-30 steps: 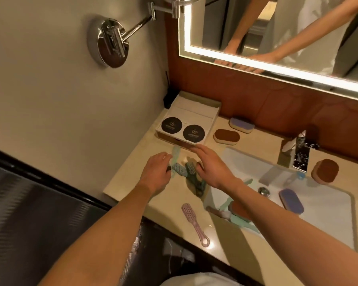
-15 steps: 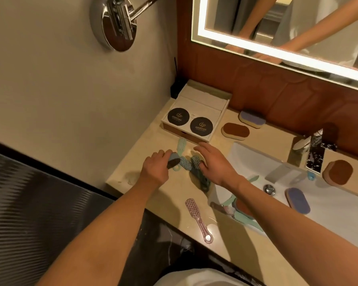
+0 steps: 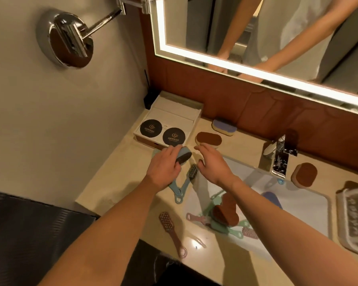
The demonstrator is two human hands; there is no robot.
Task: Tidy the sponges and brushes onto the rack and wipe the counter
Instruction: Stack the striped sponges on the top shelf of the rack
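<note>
My left hand (image 3: pixel 165 168) grips a blue brush (image 3: pixel 183 156) near its head, with the dark bristles turned toward the right. My right hand (image 3: pixel 213 165) hovers beside it, fingers spread and holding nothing. A second blue brush (image 3: pixel 191 174) lies on the counter between my hands. Near the front edge lies a pink brush (image 3: pixel 172 229). A brown sponge (image 3: pixel 208 139) and a purple sponge (image 3: pixel 223 125) sit by the back wall. Another brown sponge (image 3: pixel 304 174) lies right of the faucet. In the sink (image 3: pixel 298 221) are a brown sponge (image 3: pixel 225 211), a purple sponge (image 3: pixel 271 198) and several brushes.
A white box (image 3: pixel 174 116) with two black discs stands in the back left corner. The chrome faucet (image 3: pixel 281 159) rises behind the sink. A white rack (image 3: pixel 355 219) sits at the right edge. A lit mirror (image 3: pixel 256 38) hangs above.
My left hand has taken hold of one blue brush and turned it up. My right hand has let go of the brushes and spread open.
</note>
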